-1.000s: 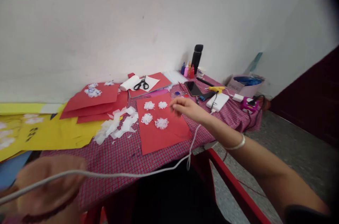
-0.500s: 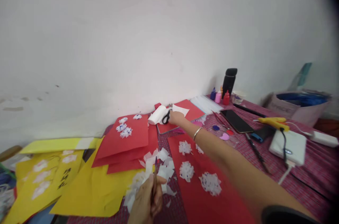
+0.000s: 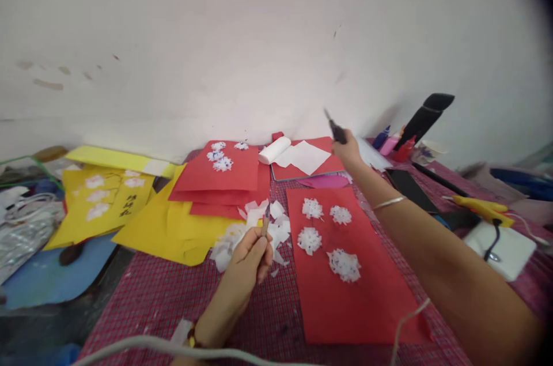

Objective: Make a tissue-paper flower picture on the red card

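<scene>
My left hand (image 3: 253,253) is closed around a thin paintbrush (image 3: 266,221) whose dark tip points up. Behind it lies a heap of torn white paper scraps (image 3: 280,230). My right hand (image 3: 347,150) grips black-handled scissors (image 3: 336,129), raised over the far side of the table with the blades pointing up and left. Beneath and left of that hand, a white paper square (image 3: 307,157) and a white paper roll (image 3: 275,150) lie on a red-covered pad. Between my arms, a red sheet (image 3: 341,314) carries several white crumpled-paper flowers (image 3: 344,265) with purple specks.
More red sheets (image 3: 207,181) with paper flowers and yellow sheets (image 3: 155,227) lie left. Far right are paint bottles (image 3: 391,144), a black flask (image 3: 425,118), a phone (image 3: 410,190), a yellow-handled tool (image 3: 479,207) and a white power bank (image 3: 503,251). A white cable (image 3: 173,347) crosses the front.
My right hand has lifted the scissors off the paper, up and to the right. My left hand keeps the paintbrush. The camera view has shifted, showing more of the table's front and left side.
</scene>
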### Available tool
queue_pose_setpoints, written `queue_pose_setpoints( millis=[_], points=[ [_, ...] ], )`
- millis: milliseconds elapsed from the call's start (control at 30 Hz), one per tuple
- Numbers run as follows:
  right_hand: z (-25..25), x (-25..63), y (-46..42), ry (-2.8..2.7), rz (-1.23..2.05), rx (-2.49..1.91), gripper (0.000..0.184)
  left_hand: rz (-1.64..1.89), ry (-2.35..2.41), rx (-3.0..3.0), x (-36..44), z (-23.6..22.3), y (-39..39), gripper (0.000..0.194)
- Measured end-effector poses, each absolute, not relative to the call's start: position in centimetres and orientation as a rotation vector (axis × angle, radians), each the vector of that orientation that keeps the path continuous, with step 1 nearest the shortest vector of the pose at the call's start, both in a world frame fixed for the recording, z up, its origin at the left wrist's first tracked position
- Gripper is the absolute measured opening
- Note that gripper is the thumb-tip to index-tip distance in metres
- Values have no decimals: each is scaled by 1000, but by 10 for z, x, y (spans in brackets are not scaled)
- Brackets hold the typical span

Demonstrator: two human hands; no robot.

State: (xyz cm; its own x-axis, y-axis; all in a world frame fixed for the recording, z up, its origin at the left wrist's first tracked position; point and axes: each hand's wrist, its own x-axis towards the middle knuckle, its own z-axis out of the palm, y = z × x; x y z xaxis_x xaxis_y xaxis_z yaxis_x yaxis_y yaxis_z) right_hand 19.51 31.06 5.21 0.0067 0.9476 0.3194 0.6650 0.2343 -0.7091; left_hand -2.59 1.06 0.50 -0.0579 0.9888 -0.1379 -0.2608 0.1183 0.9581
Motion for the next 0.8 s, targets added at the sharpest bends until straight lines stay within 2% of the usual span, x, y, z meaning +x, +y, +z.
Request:
queue_pose_setpoints(
  millis=[100,200,300,433,633,800],
  points=[
    [68,226,266,-1573,581,-1153,58,1278,1141,931,-26,5,10,25],
    [88,247,207,-1662,933,-790,64,1290,1152,991,-27,4,8,28],
    [97,258,152,-1675,1123,-724,63,1334,1161,1072,-25,5,7,32],
    [86,259,113,-1565,1284,-678,65,1385,1142,1172,-15,17,8,36],
    [64,248,104,-1548,1242,-712,73,1472,1068,1218,15,43,18,34],
    [48,233,119,-1724,932,-846,60,1534,1065,1189,32,40,32,33]
  ],
)
